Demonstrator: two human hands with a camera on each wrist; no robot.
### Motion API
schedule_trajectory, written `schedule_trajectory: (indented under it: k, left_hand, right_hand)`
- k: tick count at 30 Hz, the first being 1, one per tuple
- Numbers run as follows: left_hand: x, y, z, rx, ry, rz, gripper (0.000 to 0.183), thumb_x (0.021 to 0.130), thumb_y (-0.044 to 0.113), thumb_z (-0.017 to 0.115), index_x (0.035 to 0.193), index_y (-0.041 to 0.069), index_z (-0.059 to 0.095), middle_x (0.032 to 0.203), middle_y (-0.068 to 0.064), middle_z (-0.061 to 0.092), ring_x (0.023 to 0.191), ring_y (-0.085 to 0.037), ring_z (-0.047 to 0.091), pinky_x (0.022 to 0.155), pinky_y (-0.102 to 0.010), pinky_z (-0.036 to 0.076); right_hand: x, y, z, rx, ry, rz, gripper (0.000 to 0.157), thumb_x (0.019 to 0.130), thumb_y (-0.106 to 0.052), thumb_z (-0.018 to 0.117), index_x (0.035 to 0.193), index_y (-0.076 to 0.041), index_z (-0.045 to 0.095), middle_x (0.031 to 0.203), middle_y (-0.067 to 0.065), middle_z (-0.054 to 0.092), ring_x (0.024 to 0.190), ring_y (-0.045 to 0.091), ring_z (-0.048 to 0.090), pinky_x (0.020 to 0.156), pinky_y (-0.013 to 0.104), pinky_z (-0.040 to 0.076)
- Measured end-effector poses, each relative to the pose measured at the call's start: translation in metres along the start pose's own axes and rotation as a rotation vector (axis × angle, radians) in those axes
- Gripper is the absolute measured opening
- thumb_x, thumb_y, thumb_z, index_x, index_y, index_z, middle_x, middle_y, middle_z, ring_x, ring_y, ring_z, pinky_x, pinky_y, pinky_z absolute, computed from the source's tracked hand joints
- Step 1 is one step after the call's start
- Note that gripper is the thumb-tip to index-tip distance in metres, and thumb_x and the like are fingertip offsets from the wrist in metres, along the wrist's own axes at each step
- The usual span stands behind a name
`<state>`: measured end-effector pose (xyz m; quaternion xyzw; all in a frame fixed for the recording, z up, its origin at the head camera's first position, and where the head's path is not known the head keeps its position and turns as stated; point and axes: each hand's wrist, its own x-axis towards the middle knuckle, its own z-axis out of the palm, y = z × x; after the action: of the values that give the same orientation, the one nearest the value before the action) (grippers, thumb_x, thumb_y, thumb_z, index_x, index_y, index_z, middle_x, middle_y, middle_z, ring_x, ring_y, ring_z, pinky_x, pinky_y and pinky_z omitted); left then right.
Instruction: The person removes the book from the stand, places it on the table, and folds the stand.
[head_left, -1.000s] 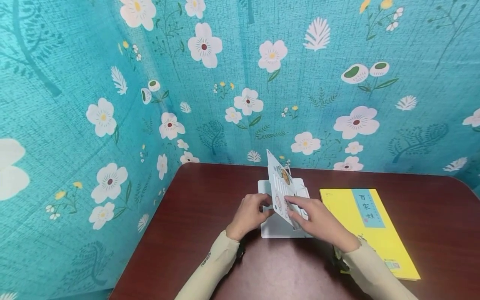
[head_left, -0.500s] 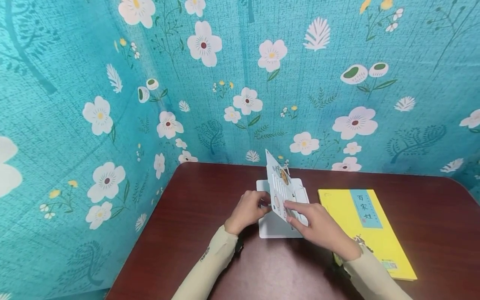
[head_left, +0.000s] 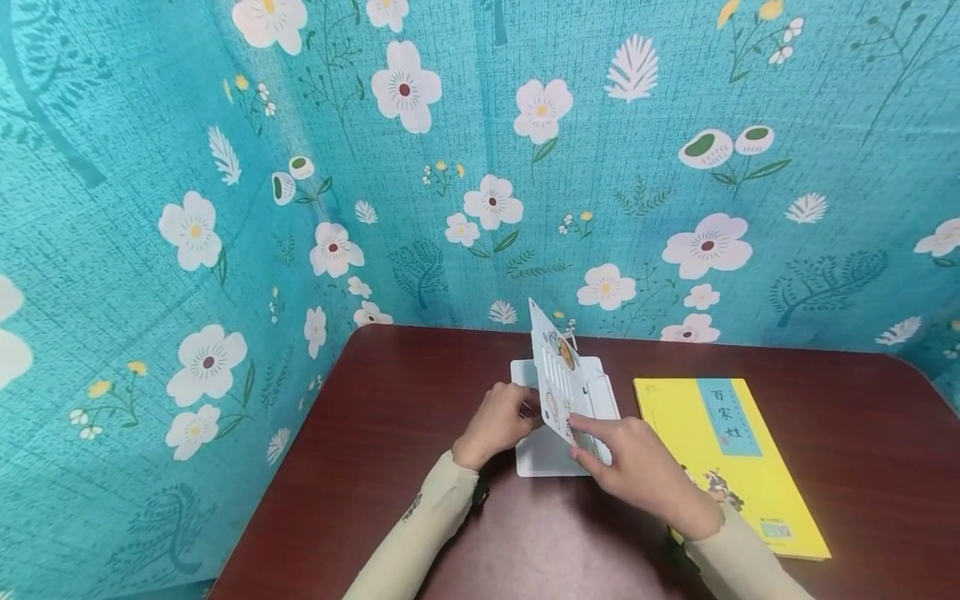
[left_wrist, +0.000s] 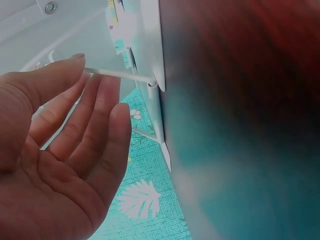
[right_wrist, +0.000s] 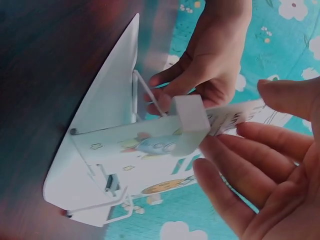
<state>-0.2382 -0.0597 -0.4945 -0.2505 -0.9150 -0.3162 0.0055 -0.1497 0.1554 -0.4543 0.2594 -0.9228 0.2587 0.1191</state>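
A white metal book stand (head_left: 553, 379) with cartoon prints stands on the table, its panel tilted up over a flat base plate (head_left: 536, 457). My left hand (head_left: 491, 425) is behind the panel and pinches a thin white wire leg (left_wrist: 120, 75) between thumb and fingers; the leg runs down to the base. On the printed side, my right hand (head_left: 637, 462) holds the panel near its lower near corner, thumb on one side and fingers on the other. The right wrist view shows a white lip (right_wrist: 192, 112) on the panel and a folded wire page holder (right_wrist: 100, 205).
A yellow book (head_left: 780, 492) with a blue title strip lies flat to the right, partly under the right forearm. The dark red-brown table (head_left: 390, 400) meets a teal flowered cloth (head_left: 450, 108) at the back and left.
My right hand has slid a little down the panel toward the near edge. The left hand keeps its place at the wire leg, and the head view has shifted slightly.
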Motion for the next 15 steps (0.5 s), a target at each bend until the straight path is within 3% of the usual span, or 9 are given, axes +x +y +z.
schedule_trajectory:
  k: [5, 9, 15]
  left_hand:
    - [0.001, 0.0, 0.0, 0.009, -0.011, -0.004, 0.013, 0.091, 0.014, 0.078, 0.102, 0.016, 0.084, 0.09, 0.002, 0.082, 0.079, -0.003, 0.076, 0.065, -0.013, 0.054]
    - [0.001, 0.0, 0.001, 0.012, -0.011, -0.003, 0.014, 0.092, 0.013, 0.077, 0.104, 0.016, 0.084, 0.092, 0.002, 0.083, 0.082, -0.004, 0.076, 0.065, -0.013, 0.055]
    - [0.0, 0.001, 0.001, 0.035, -0.001, 0.002, 0.015, 0.091, 0.01, 0.077, 0.103, 0.015, 0.084, 0.093, 0.002, 0.083, 0.082, -0.004, 0.076, 0.065, -0.013, 0.054]
  right_hand:
    - [-0.001, -0.01, 0.002, -0.109, 0.077, -0.019, 0.028, 0.082, -0.021, 0.088, 0.108, -0.01, 0.081, 0.097, 0.011, 0.082, 0.068, 0.012, 0.069, 0.059, 0.028, 0.055]
    - [0.0, -0.012, 0.006, -0.172, 0.149, -0.045, 0.024, 0.081, -0.021, 0.089, 0.1, -0.011, 0.082, 0.083, 0.007, 0.081, 0.057, 0.007, 0.063, 0.054, 0.027, 0.052]
    - [0.002, -0.014, 0.009, -0.217, 0.187, -0.058, 0.02, 0.08, -0.02, 0.089, 0.096, -0.011, 0.081, 0.081, 0.006, 0.081, 0.056, 0.008, 0.064, 0.051, 0.028, 0.052]
